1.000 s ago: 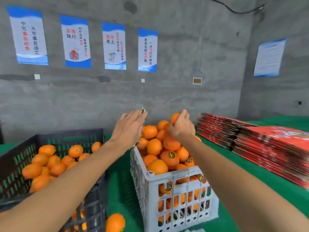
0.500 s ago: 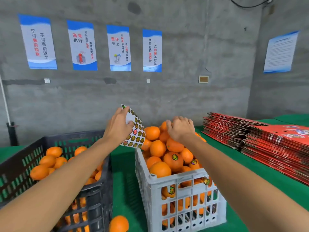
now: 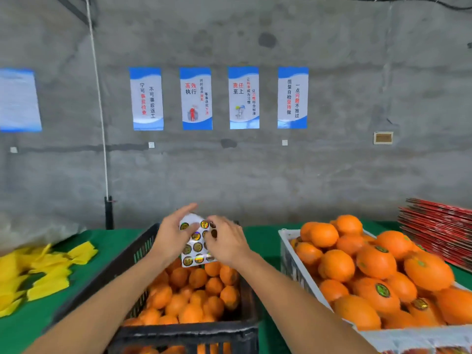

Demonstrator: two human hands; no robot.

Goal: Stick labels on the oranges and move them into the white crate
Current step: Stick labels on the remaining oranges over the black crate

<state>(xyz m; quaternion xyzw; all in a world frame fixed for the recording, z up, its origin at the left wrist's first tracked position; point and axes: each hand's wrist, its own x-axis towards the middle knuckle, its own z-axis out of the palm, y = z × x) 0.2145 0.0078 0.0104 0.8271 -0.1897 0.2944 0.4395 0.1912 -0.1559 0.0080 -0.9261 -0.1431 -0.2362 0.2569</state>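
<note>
While both forearms reach in from the bottom edge, the left hand [image 3: 171, 235] and right hand [image 3: 226, 240] meet over the far half of the black crate [image 3: 143, 251], and between them they cover much of the label sheet [image 3: 196, 242]. Only its middle strip shows: a white sheet with rows of round dark-and-gold labels, its long axis running roughly upright, the top edge leaning a little away toward the wall and the printed face turned to the camera. Left fingers are curled round the sheet's left edge, with the index finger stretched up past its top. Right fingertips are bent onto the upper right labels; whether they pinch one cannot be told, since the hand hides that corner.

Unlabelled oranges [image 3: 196, 292] fill the black crate under the hands, its near wall blurred and cut by the bottom edge. At the right edge of the green table [image 3: 263, 241] stands the white crate [image 3: 286, 254], heaped with labelled oranges [image 3: 375, 261], its near right part cut off. Behind it a stack of red cartons [image 3: 439, 226] runs out of view. Yellow wrappers [image 3: 51, 272] lie along the table's left edge, blurred.
</note>
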